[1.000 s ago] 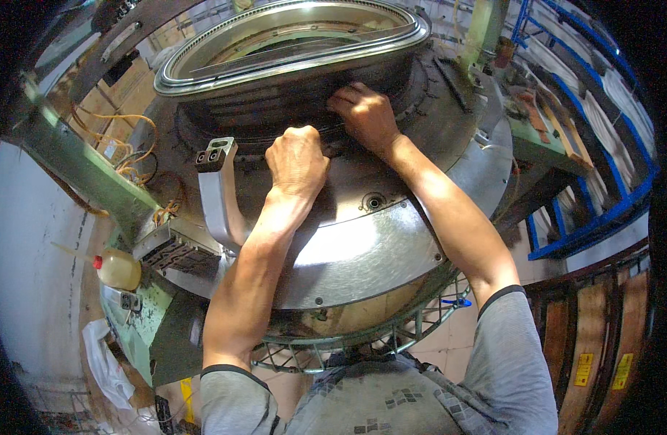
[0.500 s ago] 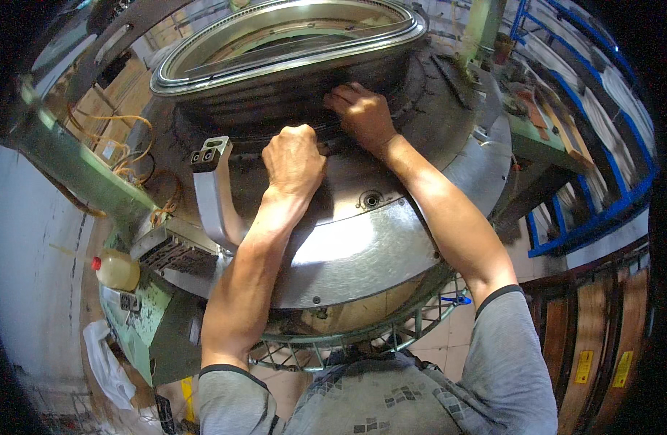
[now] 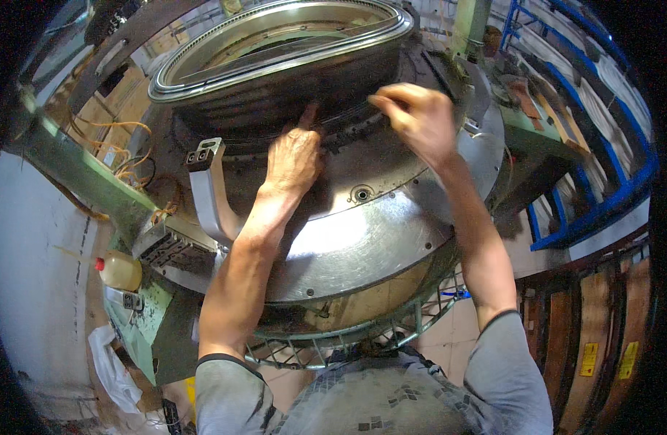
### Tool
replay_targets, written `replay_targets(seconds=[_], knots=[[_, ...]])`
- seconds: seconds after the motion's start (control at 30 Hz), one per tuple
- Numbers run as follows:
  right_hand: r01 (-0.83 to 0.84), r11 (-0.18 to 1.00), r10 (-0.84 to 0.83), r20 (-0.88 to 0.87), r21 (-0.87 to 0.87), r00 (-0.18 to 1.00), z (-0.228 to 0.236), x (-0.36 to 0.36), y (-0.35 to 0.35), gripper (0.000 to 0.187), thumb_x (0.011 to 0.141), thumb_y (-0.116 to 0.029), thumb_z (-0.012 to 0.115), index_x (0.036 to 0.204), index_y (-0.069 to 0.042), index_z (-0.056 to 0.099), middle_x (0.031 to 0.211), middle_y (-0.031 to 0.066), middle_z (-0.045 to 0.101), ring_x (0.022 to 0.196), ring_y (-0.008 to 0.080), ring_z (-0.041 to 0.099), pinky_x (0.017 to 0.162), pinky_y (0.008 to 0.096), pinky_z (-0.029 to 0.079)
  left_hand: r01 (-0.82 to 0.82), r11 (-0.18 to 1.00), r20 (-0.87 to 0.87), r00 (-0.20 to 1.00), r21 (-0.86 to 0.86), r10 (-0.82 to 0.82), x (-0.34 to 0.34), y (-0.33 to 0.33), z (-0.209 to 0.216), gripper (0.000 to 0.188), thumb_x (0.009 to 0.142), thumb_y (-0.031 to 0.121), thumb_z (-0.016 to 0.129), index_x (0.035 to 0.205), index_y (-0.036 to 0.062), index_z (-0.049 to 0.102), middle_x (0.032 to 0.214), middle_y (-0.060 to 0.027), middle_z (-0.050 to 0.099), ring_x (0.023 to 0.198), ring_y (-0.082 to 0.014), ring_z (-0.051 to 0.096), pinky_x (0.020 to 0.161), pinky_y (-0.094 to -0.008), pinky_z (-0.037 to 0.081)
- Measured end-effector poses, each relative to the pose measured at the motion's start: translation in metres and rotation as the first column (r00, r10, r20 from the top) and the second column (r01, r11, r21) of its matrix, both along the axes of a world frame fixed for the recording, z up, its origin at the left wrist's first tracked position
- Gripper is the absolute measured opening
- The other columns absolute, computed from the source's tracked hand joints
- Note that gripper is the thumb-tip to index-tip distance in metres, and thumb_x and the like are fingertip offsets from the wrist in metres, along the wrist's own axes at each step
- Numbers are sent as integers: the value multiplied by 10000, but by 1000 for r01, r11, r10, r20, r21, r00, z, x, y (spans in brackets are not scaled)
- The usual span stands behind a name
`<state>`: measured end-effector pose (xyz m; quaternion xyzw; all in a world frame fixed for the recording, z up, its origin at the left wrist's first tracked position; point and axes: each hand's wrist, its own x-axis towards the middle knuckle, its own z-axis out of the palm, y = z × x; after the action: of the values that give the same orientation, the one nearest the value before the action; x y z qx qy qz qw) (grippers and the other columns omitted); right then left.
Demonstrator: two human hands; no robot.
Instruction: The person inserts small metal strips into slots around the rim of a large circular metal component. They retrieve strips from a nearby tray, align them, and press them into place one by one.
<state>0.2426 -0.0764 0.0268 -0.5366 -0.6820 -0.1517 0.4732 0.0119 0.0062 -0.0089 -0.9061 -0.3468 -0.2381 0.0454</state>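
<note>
- The left hand (image 3: 295, 156) is over the near side of the drum (image 3: 275, 100), index finger stretched far toward its foot, the other fingers curled under; whether they have hold of anything cannot be told, nor whether the fingertip touches.
- The right hand (image 3: 420, 119) hangs to the right of it (slightly blurred), thumb and fingers drawn close together, over the right part of the base (image 3: 348, 250); whether something small is pinched there cannot be told.
- The drum stands at the far middle of the round metal base, its dark wall rising to a bright toothed rim (image 3: 380, 45).
- A round fitting (image 3: 362, 193) sits in the base, nearer than both hands.
- To the left of the left hand, a grey bracket (image 3: 212, 192) rises from the base.
- Farther left are a green beam (image 3: 80, 163), orange wires (image 3: 123, 163) and a pale bottle (image 3: 121, 272) with a red cap.
- On the right, a green worktop (image 3: 538, 138) carries a wooden strip (image 3: 564, 125); past it stands a blue rack (image 3: 594, 221).
</note>
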Motion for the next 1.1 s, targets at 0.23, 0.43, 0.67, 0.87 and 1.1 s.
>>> replay_targets(seconds=[0.23,0.43,0.67,0.87,1.1], knots=[[540,818,-568,-436,-200,698,-203,82,-245,222,975,-108,668,1169,-6,698,1182,139,693,1089,273,653,938,361,508,-15,992,-51,998,121,21,-3,12,-10,443,878,69,648,1319,117,645,1648,-95,309,999,-410,694,862,-463,607],[339,516,-755,-231,-786,613,-392,59,-377,723,915,-196,719,1533,-25,386,1541,223,429,1445,360,400,1150,441,376,41,951,-145,989,307,4,-8,20,-30,521,845,91,634,1360,168,610,1607,11,400,892,-355,646,726,-468,628],[232,671,-665,-434,-704,608,-461,97,-399,544,861,-27,735,1368,-13,539,1215,156,672,1033,246,646,816,328,521,53,950,-237,971,307,22,-12,14,-25,552,839,33,576,1366,192,617,1396,-32,628,906,-375,652,775,-443,613],[155,782,-594,-649,-603,475,-439,108,-406,258,968,-189,681,1153,-25,606,893,51,652,815,158,620,733,315,504,-62,994,-189,979,85,77,-1,4,-6,442,853,14,574,1269,133,667,1233,-121,676,951,-379,684,821,-462,599],[-177,982,-99,-979,-67,-180,-216,72,-384,438,971,-434,677,1170,-57,574,981,75,643,629,125,535,520,242,423,-23,995,-26,999,93,25,-4,10,-1,257,748,31,686,1005,21,699,846,-264,684,822,-445,690,704,-518,585]])
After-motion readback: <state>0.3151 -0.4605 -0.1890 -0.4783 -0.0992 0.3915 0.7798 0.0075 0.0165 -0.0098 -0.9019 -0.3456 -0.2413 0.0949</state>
